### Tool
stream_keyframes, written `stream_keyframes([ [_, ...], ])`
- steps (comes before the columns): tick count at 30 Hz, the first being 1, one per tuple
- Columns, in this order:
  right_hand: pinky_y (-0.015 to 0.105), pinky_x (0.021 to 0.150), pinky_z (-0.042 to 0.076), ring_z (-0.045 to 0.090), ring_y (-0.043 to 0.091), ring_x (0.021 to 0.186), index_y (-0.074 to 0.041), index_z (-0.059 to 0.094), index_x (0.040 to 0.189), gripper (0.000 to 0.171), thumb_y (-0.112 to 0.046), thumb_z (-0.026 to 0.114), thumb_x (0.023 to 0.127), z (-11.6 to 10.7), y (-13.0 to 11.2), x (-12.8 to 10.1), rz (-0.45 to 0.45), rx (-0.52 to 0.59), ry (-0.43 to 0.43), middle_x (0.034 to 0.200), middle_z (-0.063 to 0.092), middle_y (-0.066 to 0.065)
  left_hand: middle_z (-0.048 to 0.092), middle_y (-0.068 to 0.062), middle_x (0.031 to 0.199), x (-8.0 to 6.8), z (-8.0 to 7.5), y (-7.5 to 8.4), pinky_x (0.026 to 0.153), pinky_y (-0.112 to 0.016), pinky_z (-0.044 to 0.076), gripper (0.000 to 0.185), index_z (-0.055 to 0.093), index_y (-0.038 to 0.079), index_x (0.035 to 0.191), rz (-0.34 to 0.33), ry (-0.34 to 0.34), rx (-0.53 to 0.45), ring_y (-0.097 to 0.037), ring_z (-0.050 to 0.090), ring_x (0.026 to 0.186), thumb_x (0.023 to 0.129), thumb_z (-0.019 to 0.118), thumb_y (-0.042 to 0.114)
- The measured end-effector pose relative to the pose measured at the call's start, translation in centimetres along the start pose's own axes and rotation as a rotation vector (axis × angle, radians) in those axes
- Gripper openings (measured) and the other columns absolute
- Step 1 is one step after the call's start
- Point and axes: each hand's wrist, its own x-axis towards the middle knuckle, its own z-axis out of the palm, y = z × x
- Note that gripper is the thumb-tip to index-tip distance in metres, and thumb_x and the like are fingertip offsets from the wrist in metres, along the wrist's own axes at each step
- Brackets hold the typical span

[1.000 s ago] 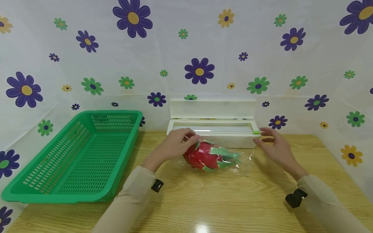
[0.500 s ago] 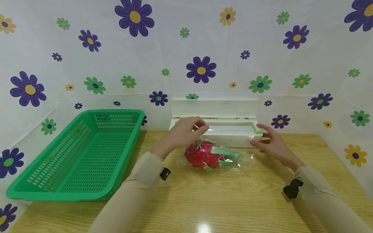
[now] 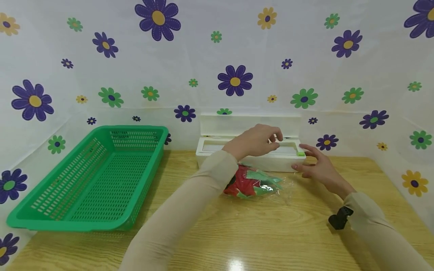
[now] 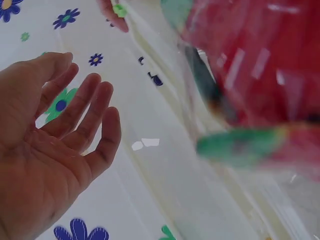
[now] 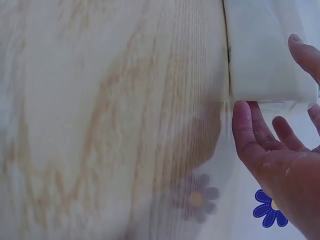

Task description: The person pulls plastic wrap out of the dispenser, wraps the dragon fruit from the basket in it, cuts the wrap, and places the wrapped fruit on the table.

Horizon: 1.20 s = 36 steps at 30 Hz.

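A white cling film dispenser [image 3: 217,160] stands at the back of the table with its lid raised and a green slider [image 3: 300,153] at its right end. My left hand [image 3: 255,140] hovers over its opening, fingers loosely bent, holding nothing; its palm shows in the left wrist view. My right hand [image 3: 318,165] holds the dispenser's right end, thumb on the front face [image 5: 270,55] and fingers at the end. In front of the dispenser lies a red and green dragon fruit [image 3: 249,182] wrapped in clear film, partly hidden by my left sleeve.
A large green plastic basket [image 3: 133,210] with slotted walls stands on the left. The wooden table [image 3: 271,233] ends against a white curtain [image 3: 190,45] printed with flowers, just behind the dispenser.
My left hand has left the wrapped dragon fruit and moved right and up over the dispenser. My right hand has moved left onto the dispenser's right end.
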Motion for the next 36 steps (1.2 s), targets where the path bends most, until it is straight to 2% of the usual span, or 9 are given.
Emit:
stream_keyframes([
  [6,0.031,0.086,0.061,0.052,0.049,0.132,-0.022,0.015,0.165,0.09,-0.037,0.071,0.096,0.1,0.0,0.1,0.001,0.037,-0.005,0.159,0.033,0.031,0.066,-0.006,0.131,2.6,1.3,1.0,0.096,-0.03,0.054,0.03,0.062,0.014,0.134,-0.002,-0.056,0.051,-0.017,0.063,0.115,0.105,0.054,0.018],
  [12,0.031,0.085,0.061,0.053,0.046,0.131,-0.023,0.015,0.165,0.088,-0.034,0.071,0.097,0.3,0.2,0.2,0.003,0.073,-0.01,0.158,0.034,0.031,0.067,-0.002,0.126,4.3,2.5,1.5,0.093,-0.026,0.053,0.032,0.063,0.016,0.135,0.011,-0.032,0.073,-0.014,0.061,0.106,0.106,0.053,0.014],
  [16,0.03,0.085,0.061,0.056,0.04,0.127,-0.022,0.016,0.165,0.089,-0.03,0.072,0.097,0.3,0.7,0.5,0.006,0.103,-0.003,0.157,0.035,0.03,0.067,-0.001,0.128,5.3,3.2,2.2,0.092,-0.023,0.051,0.032,0.066,0.017,0.133,0.016,-0.039,0.09,-0.012,0.059,0.105,0.105,0.052,0.012],
  [21,0.03,0.087,0.061,0.062,0.025,0.114,-0.022,0.017,0.165,0.086,-0.027,0.071,0.098,-0.1,1.2,0.6,0.004,0.13,-0.011,0.154,0.039,0.029,0.067,-0.002,0.131,6.2,4.1,2.4,0.093,-0.02,0.049,0.034,0.065,0.015,0.135,0.035,-0.052,0.074,-0.01,0.059,0.105,0.104,0.052,0.01],
  [27,0.03,0.088,0.061,0.062,0.02,0.11,-0.022,0.016,0.165,0.087,-0.026,0.071,0.098,-0.2,1.1,0.6,0.013,0.131,-0.02,0.148,0.042,0.028,0.067,0.003,0.121,7.0,5.3,2.4,0.086,-0.019,0.047,0.035,0.067,0.019,0.135,-0.01,-0.075,0.038,-0.009,0.056,0.1,0.104,0.054,0.011],
  [36,0.03,0.085,0.062,0.064,0.017,0.101,-0.024,0.018,0.164,0.084,-0.028,0.07,0.098,-0.5,1.3,0.5,-0.004,0.133,-0.023,0.129,0.052,0.023,0.07,0.0,0.122,7.4,6.1,2.2,0.085,-0.017,0.047,0.029,0.073,0.014,0.125,0.011,-0.011,0.081,-0.009,0.058,0.095,0.102,0.056,0.008],
])
